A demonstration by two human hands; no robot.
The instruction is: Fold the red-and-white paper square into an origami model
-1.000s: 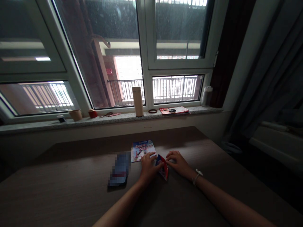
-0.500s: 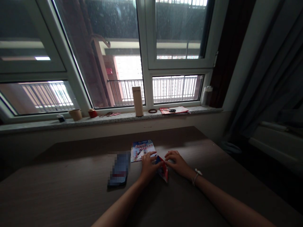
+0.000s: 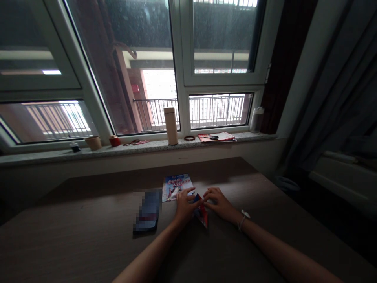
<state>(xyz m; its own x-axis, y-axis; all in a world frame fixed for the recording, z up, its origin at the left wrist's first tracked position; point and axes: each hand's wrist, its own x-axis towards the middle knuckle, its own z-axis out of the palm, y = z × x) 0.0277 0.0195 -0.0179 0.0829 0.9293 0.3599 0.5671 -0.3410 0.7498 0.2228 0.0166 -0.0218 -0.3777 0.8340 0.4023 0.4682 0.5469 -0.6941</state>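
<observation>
A small folded piece of red and blue paper (image 3: pixel 202 215) lies on the dark wooden table (image 3: pixel 88 239) between my hands. My left hand (image 3: pixel 184 207) rests on its left side, fingers curled and pressing on it. My right hand (image 3: pixel 217 203) pinches its upper right corner with thumb and forefinger. A bracelet sits on my right wrist. Just beyond my left hand lies a flat colourful leaflet (image 3: pixel 176 185).
A blurred dark rectangular object (image 3: pixel 148 211) lies left of my hands. On the stone windowsill stand a tall cream flask (image 3: pixel 171 126), a paper cup (image 3: pixel 93 142), a red pot (image 3: pixel 113 140), a bangle (image 3: pixel 190 138), papers (image 3: pixel 217 137) and a jug (image 3: pixel 257 119). Curtains hang at right.
My right hand has slid a little left, closer to my left hand, and the folded paper has narrowed slightly between them. The left hand has hardly moved.
</observation>
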